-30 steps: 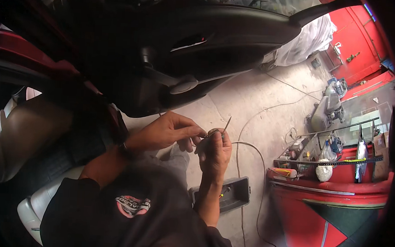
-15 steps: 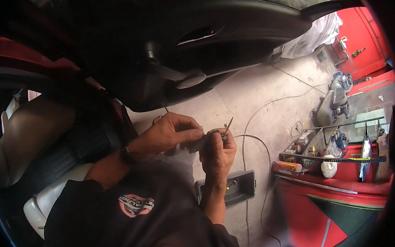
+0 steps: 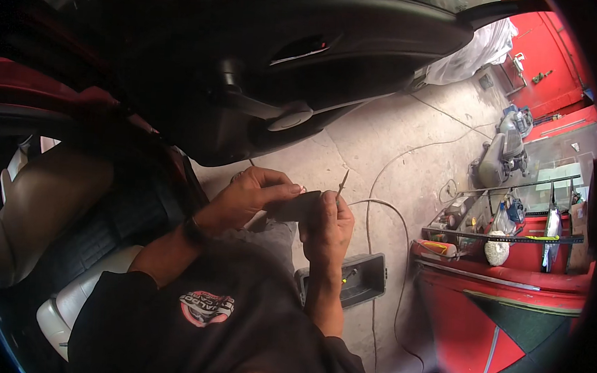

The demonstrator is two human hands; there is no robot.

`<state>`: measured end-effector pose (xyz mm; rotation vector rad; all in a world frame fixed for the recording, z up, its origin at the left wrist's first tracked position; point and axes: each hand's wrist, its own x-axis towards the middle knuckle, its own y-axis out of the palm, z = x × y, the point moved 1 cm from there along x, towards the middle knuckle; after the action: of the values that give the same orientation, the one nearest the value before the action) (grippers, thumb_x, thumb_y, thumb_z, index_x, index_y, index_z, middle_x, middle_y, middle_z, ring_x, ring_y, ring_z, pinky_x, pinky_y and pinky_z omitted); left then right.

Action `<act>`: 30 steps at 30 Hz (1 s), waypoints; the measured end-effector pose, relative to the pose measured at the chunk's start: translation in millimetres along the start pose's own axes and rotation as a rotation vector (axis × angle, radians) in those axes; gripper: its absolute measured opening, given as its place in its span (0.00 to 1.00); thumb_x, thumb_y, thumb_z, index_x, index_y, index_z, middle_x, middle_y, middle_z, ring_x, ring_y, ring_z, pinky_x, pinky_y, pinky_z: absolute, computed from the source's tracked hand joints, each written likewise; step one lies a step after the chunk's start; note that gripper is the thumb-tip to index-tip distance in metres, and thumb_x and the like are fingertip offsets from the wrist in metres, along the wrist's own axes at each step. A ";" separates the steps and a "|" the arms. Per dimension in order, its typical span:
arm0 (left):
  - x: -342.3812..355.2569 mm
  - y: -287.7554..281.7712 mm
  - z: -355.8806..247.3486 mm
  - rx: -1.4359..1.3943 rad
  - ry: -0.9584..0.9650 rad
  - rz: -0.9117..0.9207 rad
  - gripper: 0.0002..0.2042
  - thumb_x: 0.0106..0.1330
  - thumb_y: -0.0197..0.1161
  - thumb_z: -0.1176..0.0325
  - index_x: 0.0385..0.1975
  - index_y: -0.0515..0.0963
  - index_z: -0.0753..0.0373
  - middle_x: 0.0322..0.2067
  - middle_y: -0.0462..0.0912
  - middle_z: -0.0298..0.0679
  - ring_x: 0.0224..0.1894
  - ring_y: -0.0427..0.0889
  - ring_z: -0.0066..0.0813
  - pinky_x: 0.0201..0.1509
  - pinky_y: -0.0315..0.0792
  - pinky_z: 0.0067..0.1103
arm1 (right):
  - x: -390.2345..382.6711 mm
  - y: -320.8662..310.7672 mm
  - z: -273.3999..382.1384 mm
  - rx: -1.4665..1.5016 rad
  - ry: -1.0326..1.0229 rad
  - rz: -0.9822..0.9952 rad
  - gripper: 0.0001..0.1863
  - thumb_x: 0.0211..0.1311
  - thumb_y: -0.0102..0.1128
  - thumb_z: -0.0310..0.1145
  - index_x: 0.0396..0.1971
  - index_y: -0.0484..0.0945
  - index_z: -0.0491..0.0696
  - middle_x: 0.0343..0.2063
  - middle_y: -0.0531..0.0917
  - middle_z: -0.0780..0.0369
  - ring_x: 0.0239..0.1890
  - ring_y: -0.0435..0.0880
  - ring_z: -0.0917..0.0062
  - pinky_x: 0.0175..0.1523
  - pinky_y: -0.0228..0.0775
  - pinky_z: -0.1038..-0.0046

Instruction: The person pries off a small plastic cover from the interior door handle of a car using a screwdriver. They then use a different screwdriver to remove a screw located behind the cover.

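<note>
Between my two hands is a dark grey flat piece [image 3: 297, 208], thin and roughly rectangular. My left hand [image 3: 246, 198] pinches its left end between thumb and fingers. The other end is in the closed fingers of my right hand [image 3: 330, 233]. A thin pointed tool [image 3: 343, 182] sticks up past the right fingers; its lower part is hidden in that hand. Both hands are held in front of my chest, just below the open car door [image 3: 363, 26].
A pale seat [image 3: 45, 198] is at left, inside the car. On the black door is a crank-like handle [image 3: 289, 119]. Below my right forearm sits a grey bin [image 3: 375, 277]. A cord [image 3: 405, 237] crosses the concrete floor; a rack [image 3: 500, 236] with bottles stands at right.
The grey piece has turned and now shows its broad face. My right hand has shifted slightly left and down, and the pointed tool with it. The left hand hardly moved.
</note>
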<state>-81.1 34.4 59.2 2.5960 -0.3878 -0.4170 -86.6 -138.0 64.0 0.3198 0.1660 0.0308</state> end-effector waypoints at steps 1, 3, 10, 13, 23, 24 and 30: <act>1.2 -0.8 2.4 -0.064 0.011 -0.012 0.09 0.72 0.65 0.65 0.36 0.85 0.65 0.30 0.85 0.31 0.34 0.80 0.13 0.42 0.73 0.15 | 1.1 -3.5 -3.1 0.005 0.008 -0.005 0.18 0.75 0.55 0.41 0.34 0.78 0.40 0.14 0.74 0.67 0.10 0.66 0.86 0.14 0.54 0.81; 4.0 -3.4 7.9 -0.124 0.030 -0.022 0.09 0.71 0.65 0.65 0.34 0.85 0.64 0.29 0.85 0.31 0.33 0.79 0.13 0.40 0.72 0.15 | 0.9 -9.0 -3.8 -0.003 0.052 -0.008 0.17 0.75 0.55 0.41 0.35 0.79 0.39 0.14 0.73 0.67 0.10 0.66 0.86 0.14 0.54 0.81; -0.7 -7.5 7.0 0.336 0.029 -0.070 0.10 0.72 0.64 0.65 0.32 0.86 0.64 0.27 0.83 0.29 0.29 0.77 0.12 0.34 0.71 0.13 | -7.2 -19.2 -14.6 -0.077 0.135 0.087 0.13 0.70 0.61 0.35 0.40 0.78 0.38 0.15 0.74 0.67 0.11 0.66 0.87 0.16 0.56 0.82; -2.1 6.1 7.1 0.316 0.043 -0.083 0.12 0.73 0.61 0.66 0.30 0.83 0.66 0.25 0.81 0.29 0.29 0.75 0.12 0.34 0.69 0.15 | -10.5 -25.7 -18.3 -0.024 0.145 0.081 0.13 0.70 0.63 0.34 0.41 0.78 0.38 0.15 0.75 0.67 0.11 0.67 0.87 0.16 0.57 0.82; 3.9 9.5 12.3 0.246 0.017 -0.011 0.14 0.74 0.61 0.62 0.33 0.85 0.66 0.27 0.82 0.30 0.27 0.77 0.13 0.30 0.70 0.15 | -13.5 -38.4 -17.4 0.069 0.166 0.066 0.07 0.70 0.59 0.29 0.40 0.78 0.41 0.18 0.77 0.66 0.14 0.71 0.86 0.18 0.61 0.82; 5.0 10.4 13.5 0.280 0.025 -0.014 0.13 0.74 0.61 0.63 0.32 0.84 0.66 0.26 0.82 0.30 0.27 0.77 0.13 0.30 0.70 0.15 | -14.8 -39.3 -17.1 0.043 0.167 0.056 0.08 0.70 0.60 0.31 0.40 0.78 0.41 0.17 0.76 0.67 0.13 0.69 0.86 0.17 0.59 0.82; 11.9 13.6 38.8 0.456 -0.021 -0.066 0.10 0.73 0.62 0.67 0.31 0.82 0.65 0.24 0.77 0.27 0.26 0.73 0.12 0.30 0.68 0.16 | -22.6 -54.0 -32.3 -0.078 0.215 0.018 0.11 0.69 0.64 0.35 0.39 0.78 0.43 0.17 0.75 0.68 0.14 0.70 0.86 0.18 0.59 0.80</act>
<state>-86.8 2.9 30.8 3.0561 -0.4483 -0.4183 -114.1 -180.5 20.4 0.2395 0.3739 0.0897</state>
